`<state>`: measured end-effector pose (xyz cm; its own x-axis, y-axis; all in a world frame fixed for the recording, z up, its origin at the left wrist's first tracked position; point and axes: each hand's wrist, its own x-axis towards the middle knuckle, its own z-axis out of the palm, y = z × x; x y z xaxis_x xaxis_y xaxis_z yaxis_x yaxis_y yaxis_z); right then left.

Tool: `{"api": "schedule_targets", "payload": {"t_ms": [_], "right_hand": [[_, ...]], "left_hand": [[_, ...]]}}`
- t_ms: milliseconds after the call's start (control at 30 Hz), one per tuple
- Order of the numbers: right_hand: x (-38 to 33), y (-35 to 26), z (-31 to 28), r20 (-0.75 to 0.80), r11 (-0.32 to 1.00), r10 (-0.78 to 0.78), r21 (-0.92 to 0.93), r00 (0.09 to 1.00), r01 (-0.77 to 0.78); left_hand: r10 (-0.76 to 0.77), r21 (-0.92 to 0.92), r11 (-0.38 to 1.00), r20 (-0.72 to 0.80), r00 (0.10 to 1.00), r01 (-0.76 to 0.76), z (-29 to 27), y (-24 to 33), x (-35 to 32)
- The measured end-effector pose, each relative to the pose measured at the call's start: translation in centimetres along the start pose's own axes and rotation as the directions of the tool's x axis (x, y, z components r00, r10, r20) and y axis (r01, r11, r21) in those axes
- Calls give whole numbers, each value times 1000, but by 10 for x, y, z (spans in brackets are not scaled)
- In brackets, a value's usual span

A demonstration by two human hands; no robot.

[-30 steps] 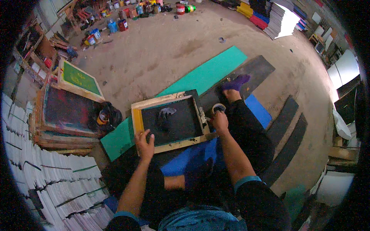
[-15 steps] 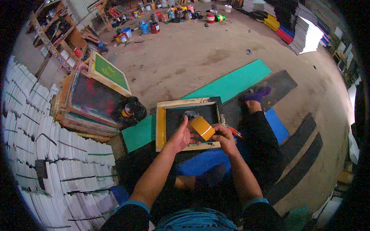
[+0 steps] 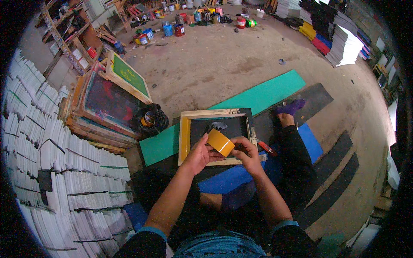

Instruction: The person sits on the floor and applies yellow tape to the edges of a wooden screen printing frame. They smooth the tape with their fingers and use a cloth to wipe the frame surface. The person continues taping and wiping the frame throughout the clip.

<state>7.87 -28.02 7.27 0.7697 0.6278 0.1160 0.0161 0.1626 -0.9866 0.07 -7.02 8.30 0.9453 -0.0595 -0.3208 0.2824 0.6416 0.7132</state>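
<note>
I sit on the floor over a wooden screen-printing frame [image 3: 186, 136] with a dark mesh and yellow tape along its left side. Both hands hold a roll of orange-yellow tape [image 3: 221, 142] just above the frame's near edge. My left hand [image 3: 198, 155] cups the roll from the left. My right hand [image 3: 245, 152] grips it from the right, fingers at its edge. A red-handled tool [image 3: 266, 148] lies next to the frame's right side.
Green [image 3: 262, 93], black [image 3: 318, 96] and blue [image 3: 309, 142] sheets lie under and around the frame. Stacked wooden screens [image 3: 109, 105] and a black bag with a tin [image 3: 150, 119] stand to the left. White paper stacks [image 3: 51, 172] line the left; paint cans [image 3: 178, 29] stand at the back.
A second ago my hands rested on the frame's corners. They then picked up the tape roll and now hold it together over the near edge.
</note>
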Motion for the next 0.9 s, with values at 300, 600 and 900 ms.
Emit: {"api": "schedule_targets", "payload": {"t_ms": [300,600,900], "right_hand": [[-2,-55,26,-56,944,-101,-319,993,78],[-3,-43,26,-103,955,-125,-284,987,91],[-5,-40,24,-159,981,-48,-192,986,17]], "left_hand": [[31,77,997,-163,986,-18,3,-1,-6],[-18,43,999,-143,990,24,5,1,-7],[-52,22,998,-106,993,55,4,-6,-1]]}}
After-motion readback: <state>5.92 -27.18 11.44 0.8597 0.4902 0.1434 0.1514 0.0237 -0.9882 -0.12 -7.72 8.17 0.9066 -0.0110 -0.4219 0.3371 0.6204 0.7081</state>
